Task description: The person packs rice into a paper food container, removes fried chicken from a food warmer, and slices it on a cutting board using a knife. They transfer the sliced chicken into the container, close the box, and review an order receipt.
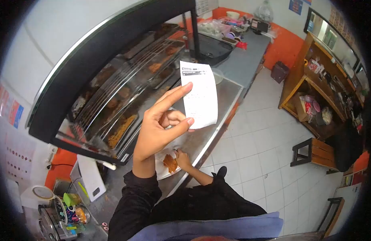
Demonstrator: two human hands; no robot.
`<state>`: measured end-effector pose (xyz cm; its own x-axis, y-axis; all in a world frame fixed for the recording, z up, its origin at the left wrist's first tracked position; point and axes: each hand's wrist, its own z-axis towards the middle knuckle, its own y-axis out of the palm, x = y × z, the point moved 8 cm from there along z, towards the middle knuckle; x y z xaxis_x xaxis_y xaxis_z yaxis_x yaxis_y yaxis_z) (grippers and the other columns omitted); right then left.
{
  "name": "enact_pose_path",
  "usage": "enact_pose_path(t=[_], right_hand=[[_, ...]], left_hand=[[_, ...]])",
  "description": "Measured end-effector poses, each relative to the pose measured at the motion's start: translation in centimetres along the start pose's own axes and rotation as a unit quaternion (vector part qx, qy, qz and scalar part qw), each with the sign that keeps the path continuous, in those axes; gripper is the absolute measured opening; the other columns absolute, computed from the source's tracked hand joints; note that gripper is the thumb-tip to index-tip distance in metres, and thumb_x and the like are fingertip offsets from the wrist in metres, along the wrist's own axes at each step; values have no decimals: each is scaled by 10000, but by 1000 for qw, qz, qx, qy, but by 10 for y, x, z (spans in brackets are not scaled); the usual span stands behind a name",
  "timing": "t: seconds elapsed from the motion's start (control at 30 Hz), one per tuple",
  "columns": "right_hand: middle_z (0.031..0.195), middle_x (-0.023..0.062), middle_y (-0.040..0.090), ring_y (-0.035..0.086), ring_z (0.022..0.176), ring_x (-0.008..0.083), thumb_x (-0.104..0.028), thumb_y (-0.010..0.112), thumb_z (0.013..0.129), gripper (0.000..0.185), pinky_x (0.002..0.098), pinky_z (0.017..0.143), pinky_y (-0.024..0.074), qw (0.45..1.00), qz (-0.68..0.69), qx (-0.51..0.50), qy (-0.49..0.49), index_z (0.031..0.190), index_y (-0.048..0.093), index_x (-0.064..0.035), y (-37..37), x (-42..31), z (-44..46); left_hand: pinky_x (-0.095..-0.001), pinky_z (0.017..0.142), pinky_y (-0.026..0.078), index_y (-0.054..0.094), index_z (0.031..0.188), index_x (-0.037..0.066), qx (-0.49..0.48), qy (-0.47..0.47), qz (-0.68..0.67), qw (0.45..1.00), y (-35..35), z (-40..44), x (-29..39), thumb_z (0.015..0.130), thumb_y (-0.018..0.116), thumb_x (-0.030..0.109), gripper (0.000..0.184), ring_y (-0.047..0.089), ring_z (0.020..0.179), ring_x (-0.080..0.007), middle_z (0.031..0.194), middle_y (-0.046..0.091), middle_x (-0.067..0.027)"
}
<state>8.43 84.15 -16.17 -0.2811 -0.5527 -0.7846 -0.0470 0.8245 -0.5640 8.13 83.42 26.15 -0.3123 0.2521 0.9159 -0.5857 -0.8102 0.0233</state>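
Raised in front of the camera, my left hand (161,116) grips a white printed paper slip (201,98) by its left edge, between thumb and fingers. Lower down, my right hand (183,160) is at the right rim of a white plate (163,174) on the counter. Brown food (170,164) lies on the plate, beside the fingers. The right fingertips are small and partly hidden, so what they hold is unclear.
A glass display case (125,88) with food trays stands at the left. The grey counter (249,52) runs to the back, with bags and a black tray (211,50). A wooden shelf (306,80) and stool (322,154) stand right. Pens in a holder (73,211) sit lower left.
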Motion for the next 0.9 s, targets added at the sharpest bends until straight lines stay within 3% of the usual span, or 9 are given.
enact_pose_path(t=[0.07,0.17,0.2,0.37,0.43,0.57,0.7,0.9], right_hand=[[854,285,580,561,835,434,-308,396,902,327,518,715,427,996,38,34,-67,1016,509,-22,-33,24,27],[850,280,580,551,842,444,-254,412,894,291,511,723,437,993,88,79,9,1016,532,-19,-126,46,30],[836,292,574,548,844,448,-259,405,899,299,507,724,436,989,99,103,-18,1022,528,-16,-140,71,44],[857,290,563,541,848,449,-274,402,905,299,488,694,420,978,133,156,33,1003,512,-13,-264,155,47],[878,286,560,529,871,453,-273,406,902,294,474,714,422,961,160,223,18,1000,513,-17,-313,187,38],[875,285,561,539,870,443,-294,428,890,320,450,728,428,962,133,207,117,941,515,9,-385,253,39],[839,274,568,561,836,416,-322,443,885,348,423,725,436,964,117,202,129,946,522,11,-447,293,70],[922,226,579,557,875,292,-359,460,884,410,343,773,419,947,194,210,145,1005,529,27,-516,335,147]], left_hand=[[-203,653,511,448,1233,-34,-12,2,-3,1000,27,20,-8,721,564,-115,531,611,793,-129,1293,366,-167],[-195,658,499,440,1241,-36,-41,6,-12,999,72,54,-25,705,555,-134,556,609,796,-126,1287,371,-167],[-195,658,498,437,1242,-36,-49,6,-10,999,86,65,-32,702,555,-137,562,610,801,-129,1287,370,-168],[-196,647,495,430,1247,-38,-75,-1,-56,996,155,118,-74,697,559,-152,576,610,800,-131,1282,372,-166],[-194,659,489,429,1248,-39,-78,-10,-74,994,177,138,-89,697,558,-160,578,604,802,-125,1284,370,-164],[-187,683,482,431,1251,-29,-81,-28,-90,992,206,179,-117,696,560,-165,586,588,810,-108,1292,364,-162],[-183,679,479,448,1251,4,-83,-33,-72,993,231,231,-148,684,567,-171,605,583,805,-91,1283,368,-157],[-175,662,479,446,1253,12,-76,-48,-77,993,255,327,-209,683,568,-175,612,581,794,-86,1283,375,-142]])
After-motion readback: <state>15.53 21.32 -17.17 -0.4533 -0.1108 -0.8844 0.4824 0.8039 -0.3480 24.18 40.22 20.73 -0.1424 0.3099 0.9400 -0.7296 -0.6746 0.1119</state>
